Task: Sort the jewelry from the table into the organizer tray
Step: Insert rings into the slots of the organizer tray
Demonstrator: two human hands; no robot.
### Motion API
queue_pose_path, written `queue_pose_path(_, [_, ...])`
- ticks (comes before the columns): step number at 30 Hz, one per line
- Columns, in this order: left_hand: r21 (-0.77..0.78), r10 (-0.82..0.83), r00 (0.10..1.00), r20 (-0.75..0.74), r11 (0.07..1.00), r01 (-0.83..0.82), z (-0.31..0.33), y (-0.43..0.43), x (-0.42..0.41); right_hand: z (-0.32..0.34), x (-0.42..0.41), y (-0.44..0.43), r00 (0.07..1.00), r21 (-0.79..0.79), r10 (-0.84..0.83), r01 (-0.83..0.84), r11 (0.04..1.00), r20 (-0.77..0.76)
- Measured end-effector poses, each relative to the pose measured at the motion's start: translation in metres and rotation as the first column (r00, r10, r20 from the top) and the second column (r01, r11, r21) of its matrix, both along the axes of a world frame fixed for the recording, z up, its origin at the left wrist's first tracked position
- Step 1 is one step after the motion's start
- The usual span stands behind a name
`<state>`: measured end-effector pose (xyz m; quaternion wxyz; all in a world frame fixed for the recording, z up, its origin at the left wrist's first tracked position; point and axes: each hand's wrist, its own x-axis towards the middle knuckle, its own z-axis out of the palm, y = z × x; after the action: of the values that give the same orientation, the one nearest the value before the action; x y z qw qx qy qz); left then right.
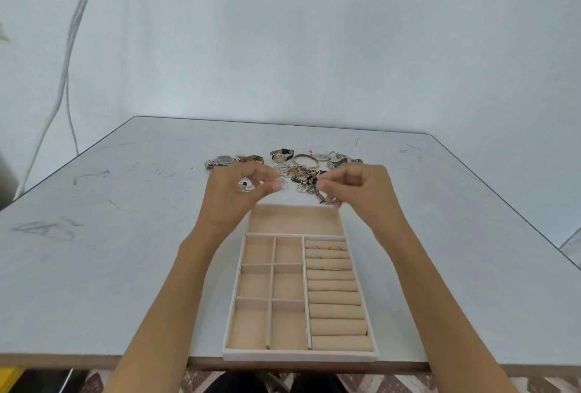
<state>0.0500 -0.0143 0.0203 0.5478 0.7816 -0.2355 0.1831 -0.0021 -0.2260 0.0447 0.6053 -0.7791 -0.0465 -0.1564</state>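
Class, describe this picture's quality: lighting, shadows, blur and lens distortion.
Head view: soft, even light, hardly any shadows, no glare; wide-angle lens splays the table sides; jewelry pile is soft, pieces merging; dark strand pinched by the right hand blurs; organizer tray is sharper.

No text readable; watch dials [278,157] seemingly too small.

Jewelry pile [298,169] beyond beige compartmented organizer tray [298,356]
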Motion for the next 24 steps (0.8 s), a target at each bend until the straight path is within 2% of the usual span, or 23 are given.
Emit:
queue_pose_path(5, [0.011, -0.031, 0.998, 0.046, 0.999, 0.031, -0.009, 0.000, -0.039, -0.032, -0.055, -0.008, 1.000, -0.077, -0.017, 0.016, 0.997, -0.020])
queue_pose_path(8, [-0.002, -0.022, 0.999, 0.041, 1.000, 0.022, -0.015, 0.001, -0.056, -0.042, -0.074, -0.012, 0.999, -0.240, -0.029, 0.035, 0.970, 0.028])
queue_pose_path(14, [-0.009, -0.043, 0.999, -0.032, 0.999, 0.043, -0.026, 0.005, -0.075, -0.047, -0.086, -0.015, 0.993, -0.516, -0.021, 0.080, 0.853, 0.119])
queue_pose_path(20, [-0.015, -0.040, 0.999, -0.036, 0.999, 0.039, -0.029, 0.006, -0.075, -0.048, -0.093, -0.020, 0.987, -0.567, -0.047, 0.128, 0.814, 0.156])
queue_pose_path(24, [0.002, -0.041, 0.999, -0.024, 0.999, 0.041, -0.031, 0.007, -0.074, -0.049, -0.093, -0.020, 0.986, -0.547, -0.050, 0.130, 0.827, 0.159])
